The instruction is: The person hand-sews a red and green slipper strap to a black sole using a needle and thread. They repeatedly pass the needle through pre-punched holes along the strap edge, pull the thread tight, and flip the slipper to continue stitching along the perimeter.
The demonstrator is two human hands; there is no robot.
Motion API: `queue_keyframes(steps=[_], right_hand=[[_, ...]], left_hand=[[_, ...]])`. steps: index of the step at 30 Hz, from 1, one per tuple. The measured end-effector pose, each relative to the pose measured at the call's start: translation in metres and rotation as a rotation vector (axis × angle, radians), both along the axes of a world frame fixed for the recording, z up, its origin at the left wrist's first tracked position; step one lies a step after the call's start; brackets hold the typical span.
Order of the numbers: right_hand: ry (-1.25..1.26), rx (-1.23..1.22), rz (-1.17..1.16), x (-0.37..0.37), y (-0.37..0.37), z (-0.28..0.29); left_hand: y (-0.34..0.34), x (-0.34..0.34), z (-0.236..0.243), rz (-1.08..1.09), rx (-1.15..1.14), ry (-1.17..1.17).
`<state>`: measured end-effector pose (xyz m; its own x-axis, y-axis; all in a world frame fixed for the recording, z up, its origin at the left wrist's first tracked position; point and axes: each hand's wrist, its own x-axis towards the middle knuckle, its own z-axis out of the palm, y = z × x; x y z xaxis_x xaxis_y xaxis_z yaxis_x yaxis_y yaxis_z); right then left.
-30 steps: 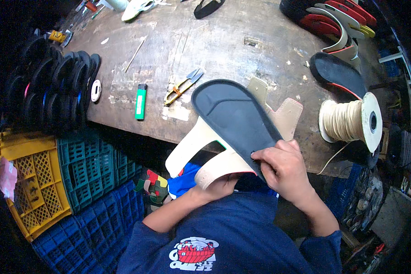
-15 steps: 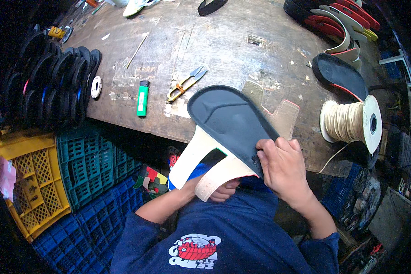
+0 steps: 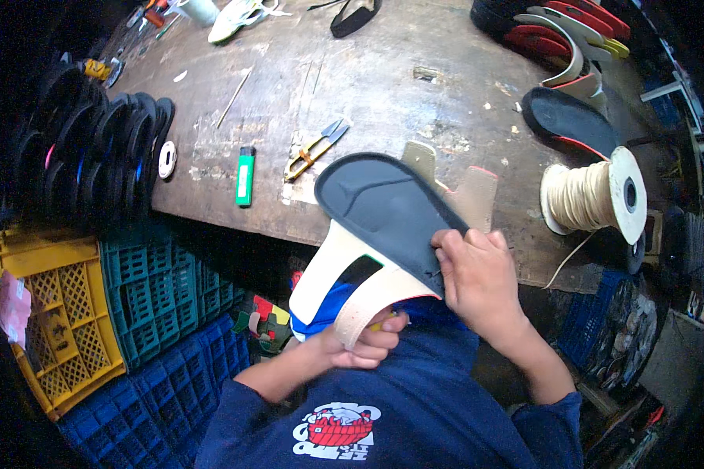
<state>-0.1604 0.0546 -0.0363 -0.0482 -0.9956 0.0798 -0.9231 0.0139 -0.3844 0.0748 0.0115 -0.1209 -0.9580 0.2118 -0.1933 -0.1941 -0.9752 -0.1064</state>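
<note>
A black insole (image 3: 371, 195) with cream cut straps (image 3: 321, 270) hangs over the table's front edge, a beige piece (image 3: 473, 195) showing behind it. My right hand (image 3: 477, 281) grips the insole's right edge, fingers curled. My left hand (image 3: 368, 344) is under the lower strap, closed on a small yellow object (image 3: 383, 323), mostly hidden by fingers and strap. Near the insole on the table lie scissors with yellow handles (image 3: 305, 160) and a green lighter (image 3: 245, 177). A spool of cream cord (image 3: 583, 199) stands beside my right hand.
The worn table (image 3: 211, 195) holds stacked black soles (image 3: 94, 156), an oval white piece (image 3: 167, 160), a black strap (image 3: 356, 19), a white shoe (image 3: 231, 19), red and cream pieces (image 3: 559, 43) and another black insole (image 3: 567, 117). Yellow (image 3: 55, 313), teal and blue crates lie below left.
The insole has shifted down and leftward. My right hand has moved up along its edge. More of my left hand shows, with a yellow object visible in it.
</note>
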Motion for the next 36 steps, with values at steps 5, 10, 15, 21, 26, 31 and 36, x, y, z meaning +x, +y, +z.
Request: queue_keyframes(steps=[5, 10, 15, 21, 26, 31, 36], right_hand=[[-0.041, -0.026, 0.017, 0.002, 0.001, -0.001], [-0.059, -0.036, 0.020, 0.002, 0.001, -0.001], [-0.081, -0.094, 0.045, 0.000, 0.004, -0.005], [-0.091, -0.079, 0.071, 0.000, 0.005, -0.004], [-0.211, -0.007, 0.085, -0.007, 0.004, 0.003], [-0.853, 0.236, -0.187, -0.026, 0.006, -0.003], [-1.381, -0.063, -0.216, -0.029, 0.009, -0.030]], left_hand=[[0.016, 0.000, 0.008, 0.140, -0.194, -0.080], [0.016, 0.012, 0.005, 0.114, 0.257, 0.001], [0.026, 0.017, 0.002, 0.118, 0.590, 0.166], [-0.002, 0.046, 0.029, -0.089, -0.581, -0.239], [-0.040, 0.006, 0.053, -0.308, -1.669, 0.022], [-0.036, -0.033, 0.097, -0.620, -2.001, 0.147], [-0.033, -0.059, 0.107, 0.279, -2.194, -0.094]])
